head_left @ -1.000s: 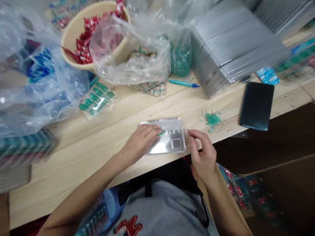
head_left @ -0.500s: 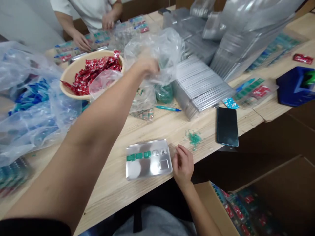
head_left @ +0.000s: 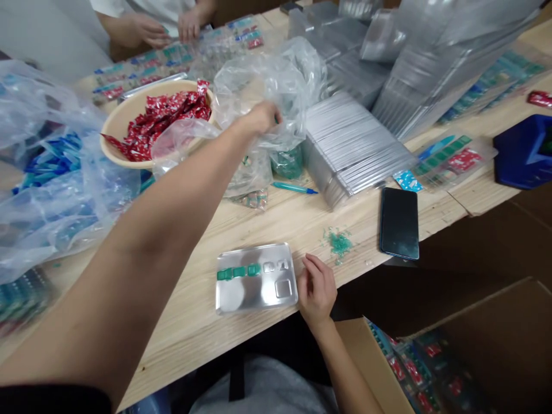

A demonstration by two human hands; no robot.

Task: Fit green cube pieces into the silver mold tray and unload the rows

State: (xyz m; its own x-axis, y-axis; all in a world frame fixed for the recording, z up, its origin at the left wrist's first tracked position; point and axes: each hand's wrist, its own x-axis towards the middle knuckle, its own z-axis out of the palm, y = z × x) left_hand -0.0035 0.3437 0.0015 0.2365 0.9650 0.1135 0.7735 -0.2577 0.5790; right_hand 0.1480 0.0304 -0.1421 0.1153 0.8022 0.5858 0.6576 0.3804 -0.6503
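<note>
My left hand (head_left: 262,118) reaches over a crumpled clear plastic bag (head_left: 297,69). Its fingertips are pinched together; a small dark spot shows between them, too little to identify. Beneath the bag's edge, green pieces (head_left: 288,162) show through plastic. On the table in front of me lies a shallow clear plastic blister tray (head_left: 254,293) with green pieces (head_left: 238,272) in a row of its upper pockets; the pockets to their right hold none. Just right of the tray, my right hand (head_left: 318,293) rests at the table edge, fingers loosely curled with nothing visible in them.
Green granules (head_left: 340,244), a phone (head_left: 399,223) and a blue pen (head_left: 295,188) lie on the table. Behind stand stacked plastic trays (head_left: 356,149) and a bowl (head_left: 112,129) of red packets. An open carton (head_left: 375,359) sits below right. A co-worker's hands (head_left: 149,30) work across the table.
My left hand has drawn back slightly at the bag, its fingertips now together. My right hand and the tray keep their places. The view has shifted a little; the co-worker's hands have come closer together.
</note>
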